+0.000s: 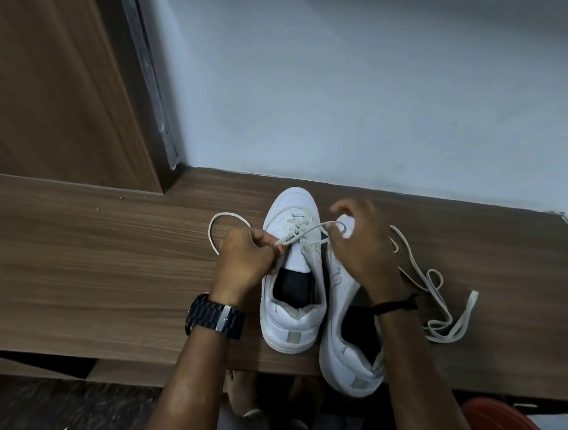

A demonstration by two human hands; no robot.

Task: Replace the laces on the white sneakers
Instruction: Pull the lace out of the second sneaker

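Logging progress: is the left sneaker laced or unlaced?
Partly laced: left sneaker has lace crossing only its front eyelets; both ends are out, left hand pinching one.

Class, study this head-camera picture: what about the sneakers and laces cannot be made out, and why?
- Right sneaker: eyelets hidden by the right hand.
- Left hand: its fingers hide its lace grip.
- Left sneaker: eyelets too small to count.
- Loose lace: tips unclear.

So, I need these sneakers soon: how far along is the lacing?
Partly done. The left sneaker has lace through its front eyelets only. The left hand and right hand are each holding an end of it. The right sneaker shows no lacing, and a loose lace lies on the table.
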